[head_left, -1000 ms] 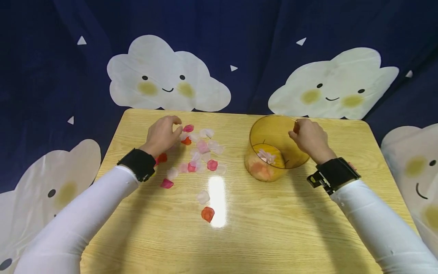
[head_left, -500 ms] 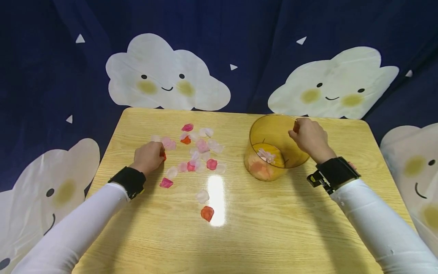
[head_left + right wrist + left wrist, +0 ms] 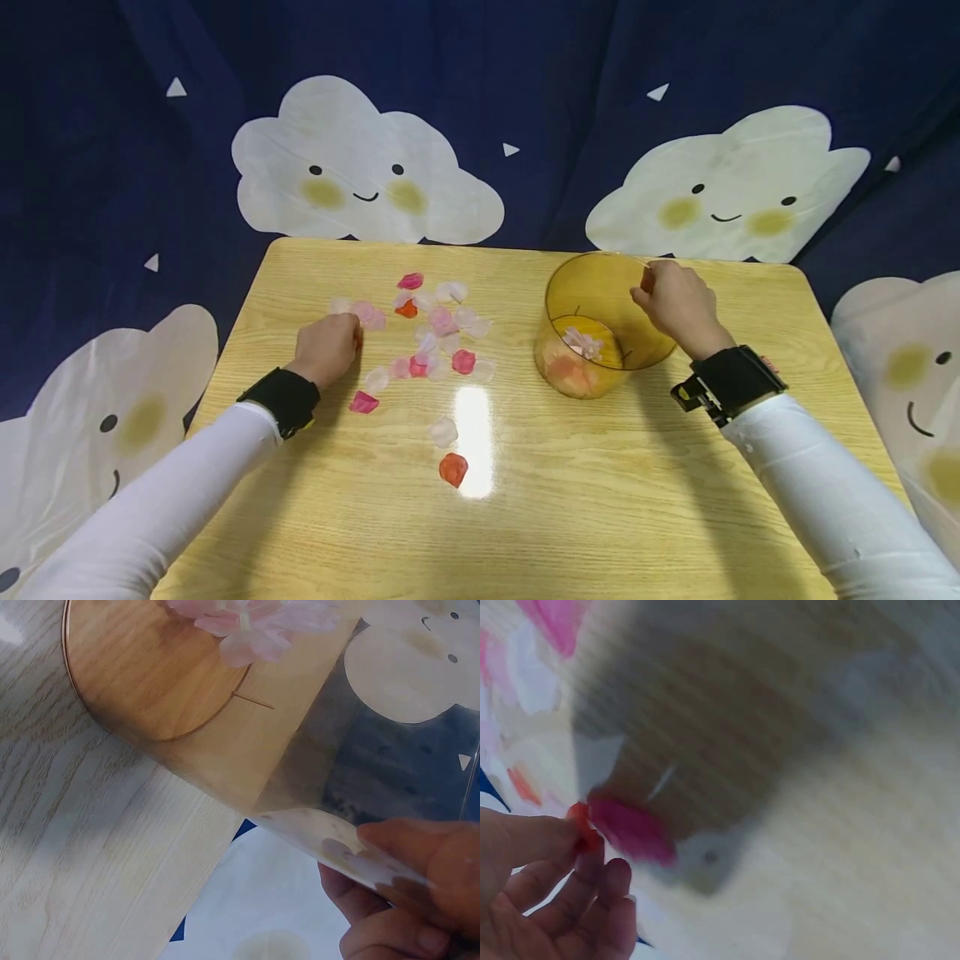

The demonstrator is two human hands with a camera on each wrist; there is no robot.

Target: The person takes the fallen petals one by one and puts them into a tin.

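Left hand (image 3: 326, 348) pinches a red petal (image 3: 584, 827) at left; right hand (image 3: 681, 307) grips an amber container (image 3: 611, 287) by its right side.

The left arm (image 3: 161, 500) is stretched forward to the left of the tub (image 3: 576, 373), the left hand (image 3: 327, 348) well apart from it, thumb and index finger pinching, other fingers bent. The right arm (image 3: 836, 492) stretches forward too, the right hand (image 3: 681, 304) gripping the tub's right rim.
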